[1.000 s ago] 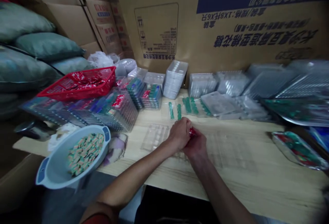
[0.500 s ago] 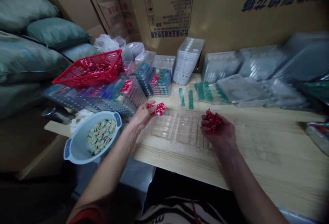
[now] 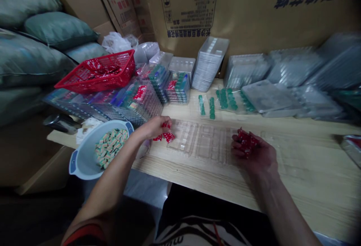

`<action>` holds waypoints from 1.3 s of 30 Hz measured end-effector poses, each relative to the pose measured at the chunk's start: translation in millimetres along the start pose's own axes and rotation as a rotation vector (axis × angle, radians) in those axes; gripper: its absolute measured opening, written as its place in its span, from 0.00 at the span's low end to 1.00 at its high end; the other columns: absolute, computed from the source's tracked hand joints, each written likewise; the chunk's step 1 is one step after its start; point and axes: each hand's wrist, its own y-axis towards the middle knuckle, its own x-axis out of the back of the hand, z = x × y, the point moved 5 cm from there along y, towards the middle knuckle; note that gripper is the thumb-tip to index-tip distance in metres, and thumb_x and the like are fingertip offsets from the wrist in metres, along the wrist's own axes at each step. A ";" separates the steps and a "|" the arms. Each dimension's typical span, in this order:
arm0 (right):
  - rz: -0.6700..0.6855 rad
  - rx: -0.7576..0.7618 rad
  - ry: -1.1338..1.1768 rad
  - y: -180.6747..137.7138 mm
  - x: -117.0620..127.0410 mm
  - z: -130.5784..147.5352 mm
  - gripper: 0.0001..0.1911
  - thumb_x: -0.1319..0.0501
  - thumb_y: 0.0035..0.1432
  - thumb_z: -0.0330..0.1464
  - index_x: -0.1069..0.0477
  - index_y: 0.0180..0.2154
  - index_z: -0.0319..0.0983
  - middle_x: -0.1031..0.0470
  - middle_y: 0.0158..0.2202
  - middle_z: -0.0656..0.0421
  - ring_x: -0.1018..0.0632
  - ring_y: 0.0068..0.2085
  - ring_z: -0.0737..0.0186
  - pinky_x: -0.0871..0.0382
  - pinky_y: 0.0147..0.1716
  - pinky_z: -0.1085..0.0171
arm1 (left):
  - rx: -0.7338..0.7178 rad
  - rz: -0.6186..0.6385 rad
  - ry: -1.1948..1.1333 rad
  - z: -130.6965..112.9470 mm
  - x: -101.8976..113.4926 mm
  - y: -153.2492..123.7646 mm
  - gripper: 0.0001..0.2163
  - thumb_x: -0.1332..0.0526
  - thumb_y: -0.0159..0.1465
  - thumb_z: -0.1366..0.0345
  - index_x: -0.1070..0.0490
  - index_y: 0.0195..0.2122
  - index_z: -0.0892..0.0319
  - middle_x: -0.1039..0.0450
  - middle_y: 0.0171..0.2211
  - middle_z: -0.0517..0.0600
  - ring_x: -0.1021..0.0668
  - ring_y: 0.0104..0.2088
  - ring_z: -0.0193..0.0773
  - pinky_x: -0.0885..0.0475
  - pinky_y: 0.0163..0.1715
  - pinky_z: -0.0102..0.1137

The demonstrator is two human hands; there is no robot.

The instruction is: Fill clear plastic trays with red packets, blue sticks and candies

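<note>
My left hand point(image 3: 155, 127) is closed on small red packets with white spots point(image 3: 168, 137), just left of a clear plastic tray point(image 3: 183, 137) lying on the table. Another red packet point(image 3: 158, 138) shows below its fingers. Cupped palm-up over the right side, my right hand point(image 3: 262, 155) holds a bunch of similar red packets point(image 3: 245, 142). Between the hands lies a second clear compartment tray point(image 3: 208, 140), and a further faint tray point(image 3: 287, 152) is partly behind the right hand. No contents show in the trays.
Left of my arm stands a blue basin point(image 3: 81, 163) of small wrapped pieces. A red basket point(image 3: 96, 84) rests on filled clear boxes point(image 3: 143, 99). Green strips point(image 3: 212, 108) lie behind the trays, near stacked clear trays point(image 3: 210, 63). A large carton point(image 3: 242, 16) borders the back.
My left hand has come down and nearer me, its packets now lower beside the tray. My right hand has shifted right with its bunch. The view has moved slightly.
</note>
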 end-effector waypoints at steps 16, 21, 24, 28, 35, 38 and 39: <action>-0.059 0.061 0.039 -19.8 10.0 15.0 0.12 0.47 0.53 0.30 0.27 0.36 0.34 0.31 0.27 0.54 0.33 0.20 0.66 0.45 0.12 0.72 | -0.107 -0.253 -0.017 -34.9 -29.2 34.7 0.09 0.38 0.66 0.60 0.34 0.44 0.56 0.36 0.21 0.39 0.33 0.23 0.33 0.42 0.27 0.27; -0.033 0.056 0.045 -24.2 5.8 15.9 0.13 0.48 0.56 0.31 0.27 0.36 0.34 0.31 0.27 0.54 0.34 0.20 0.66 0.45 0.12 0.72 | -0.091 -0.183 -0.359 -64.2 -108.1 42.9 0.13 0.34 0.62 0.57 0.34 0.41 0.57 0.35 0.25 0.40 0.31 0.26 0.33 0.37 0.29 0.27; -0.040 0.075 0.048 -32.3 9.8 21.9 0.13 0.48 0.55 0.31 0.27 0.35 0.34 0.31 0.28 0.54 0.34 0.20 0.66 0.45 0.13 0.72 | -0.071 -0.262 -0.181 -70.1 -124.2 43.2 0.13 0.35 0.64 0.58 0.32 0.46 0.58 0.29 0.32 0.46 0.27 0.32 0.37 0.32 0.35 0.31; -0.049 0.122 0.068 -40.9 21.5 36.1 0.13 0.47 0.52 0.31 0.26 0.35 0.34 0.30 0.27 0.54 0.34 0.20 0.66 0.45 0.13 0.72 | -0.239 -0.480 0.063 -75.0 -108.8 18.0 0.09 0.46 0.70 0.67 0.30 0.47 0.60 0.27 0.44 0.56 0.25 0.46 0.43 0.30 0.48 0.39; -0.055 0.052 0.011 -36.4 23.9 14.8 0.14 0.41 0.49 0.32 0.22 0.35 0.34 0.24 0.27 0.52 0.31 0.20 0.64 0.46 0.13 0.70 | -0.408 -0.293 0.167 -98.5 -134.7 -26.7 0.10 0.44 0.70 0.67 0.24 0.45 0.56 0.22 0.49 0.55 0.26 0.54 0.49 0.32 0.53 0.46; -0.023 0.052 -0.085 -33.3 16.8 -7.2 0.14 0.38 0.47 0.34 0.20 0.35 0.34 0.22 0.27 0.53 0.30 0.20 0.63 0.47 0.13 0.70 | -0.286 -0.317 -0.202 -120.5 -145.6 -24.6 0.12 0.45 0.71 0.62 0.26 0.50 0.58 0.23 0.44 0.55 0.23 0.42 0.41 0.28 0.42 0.36; -0.021 0.061 -0.118 -32.8 15.3 -13.2 0.14 0.36 0.46 0.34 0.19 0.35 0.34 0.22 0.27 0.54 0.30 0.20 0.64 0.48 0.13 0.70 | -0.234 -0.278 -0.311 -127.3 -151.7 -20.9 0.13 0.43 0.70 0.60 0.28 0.52 0.59 0.23 0.40 0.53 0.23 0.38 0.39 0.28 0.37 0.33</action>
